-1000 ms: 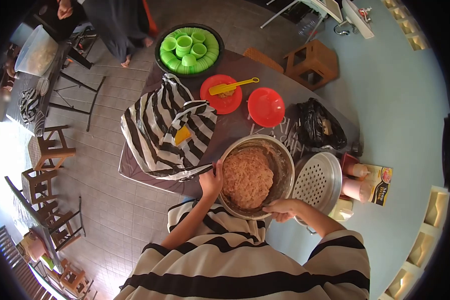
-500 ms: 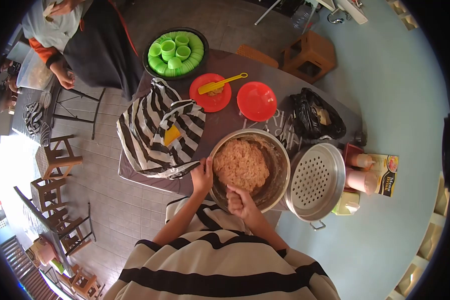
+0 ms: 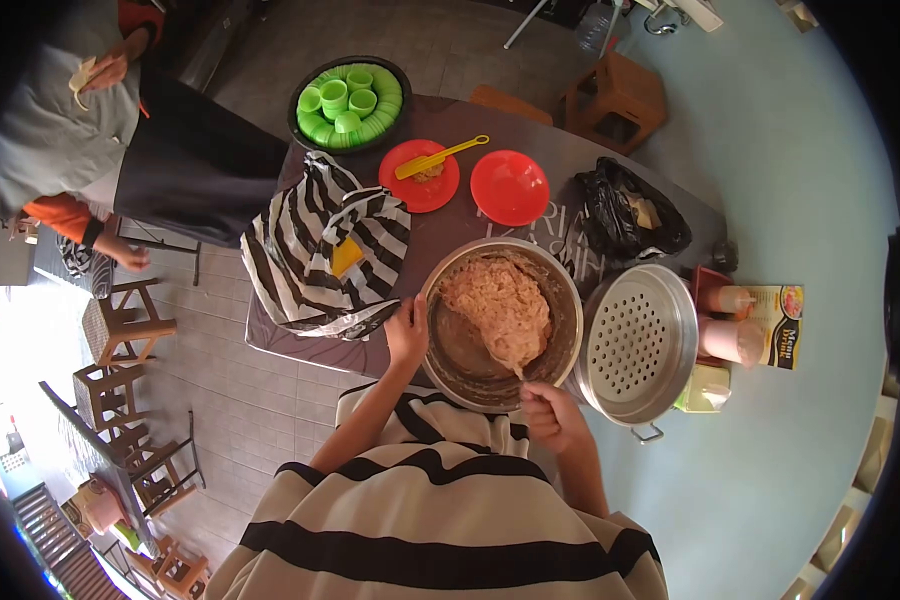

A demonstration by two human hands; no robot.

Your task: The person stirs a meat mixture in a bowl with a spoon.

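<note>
A deep metal bowl (image 3: 576,335) holds a sticky pinkish mass like minced-meat dough (image 3: 500,305), heaped toward its upper right side. My left hand (image 3: 407,335) grips the bowl's left rim, beside a black-and-white striped plastic bag (image 3: 280,265). At the near rim, my right hand (image 3: 555,415) is closed around a thin-handled utensil (image 3: 518,372). The utensil's far end is buried in the mass, so its shape is hidden. To the right, a perforated metal steamer tray (image 3: 630,345) sits against the bowl.
Beyond the bowl are a red plate (image 3: 510,188), another red plate (image 3: 395,185) with a yellow spatula (image 3: 440,158), and a black tub (image 3: 300,130) of green cups. A black plastic bag (image 3: 650,225) and bottles (image 3: 730,340) stand right. Another person (image 3: 70,130) stands at upper left.
My right hand has moved right and toward me, to the near rim. The mass has shifted up and right, baring the bowl's lower left bottom. The other person has raised one hand.
</note>
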